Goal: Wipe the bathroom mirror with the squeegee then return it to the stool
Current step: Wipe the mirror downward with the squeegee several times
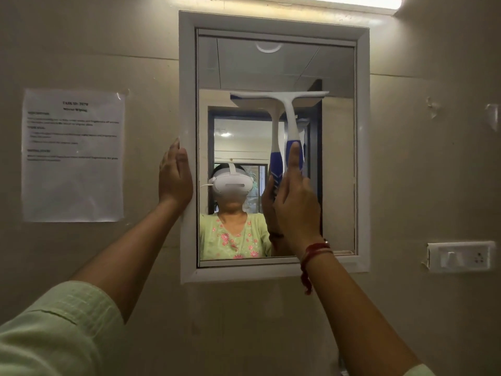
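A white-framed bathroom mirror [339, 158] hangs on the beige wall straight ahead. A white squeegee [290, 112] with a blue grip is held upright against the glass, its wide blade level across the upper middle of the mirror. My right hand [296, 204] grips the blue handle from below, index finger stretched up along it. My left hand [174, 177] rests flat against the mirror frame's left edge, fingers straight. The stool is out of view.
A printed task sheet [73, 156] is taped to the wall left of the mirror. A white switch and socket plate [461, 256] sits on the wall at lower right. A tube light [287, 1] runs above the mirror. The glass reflects a person in a headset.
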`<state>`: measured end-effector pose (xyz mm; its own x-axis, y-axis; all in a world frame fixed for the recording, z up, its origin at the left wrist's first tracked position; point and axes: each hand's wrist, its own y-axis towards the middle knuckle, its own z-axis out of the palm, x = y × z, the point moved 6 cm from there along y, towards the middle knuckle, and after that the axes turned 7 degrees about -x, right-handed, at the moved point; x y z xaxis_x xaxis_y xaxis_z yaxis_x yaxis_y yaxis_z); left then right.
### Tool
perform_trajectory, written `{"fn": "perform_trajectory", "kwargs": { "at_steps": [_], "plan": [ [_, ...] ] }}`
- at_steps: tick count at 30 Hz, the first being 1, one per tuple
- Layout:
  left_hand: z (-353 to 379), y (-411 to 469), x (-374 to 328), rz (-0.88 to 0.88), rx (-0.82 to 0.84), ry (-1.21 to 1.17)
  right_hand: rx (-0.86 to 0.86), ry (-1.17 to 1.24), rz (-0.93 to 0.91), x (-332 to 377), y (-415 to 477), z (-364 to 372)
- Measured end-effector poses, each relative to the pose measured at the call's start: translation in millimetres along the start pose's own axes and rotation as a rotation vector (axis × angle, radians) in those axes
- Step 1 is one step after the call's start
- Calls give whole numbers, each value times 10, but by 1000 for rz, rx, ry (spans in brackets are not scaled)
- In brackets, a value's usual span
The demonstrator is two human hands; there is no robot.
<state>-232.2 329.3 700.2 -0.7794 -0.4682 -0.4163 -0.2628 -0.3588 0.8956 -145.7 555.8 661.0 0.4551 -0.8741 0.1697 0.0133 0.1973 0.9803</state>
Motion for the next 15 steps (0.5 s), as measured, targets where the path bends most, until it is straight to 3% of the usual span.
{"fn": "perform_trajectory", "kwargs": {
  "at_steps": [15],
  "plan": [
    [-3,-7,18,-55,-9,21,132,48,122,-145,-1177,-135]
  ]
}}
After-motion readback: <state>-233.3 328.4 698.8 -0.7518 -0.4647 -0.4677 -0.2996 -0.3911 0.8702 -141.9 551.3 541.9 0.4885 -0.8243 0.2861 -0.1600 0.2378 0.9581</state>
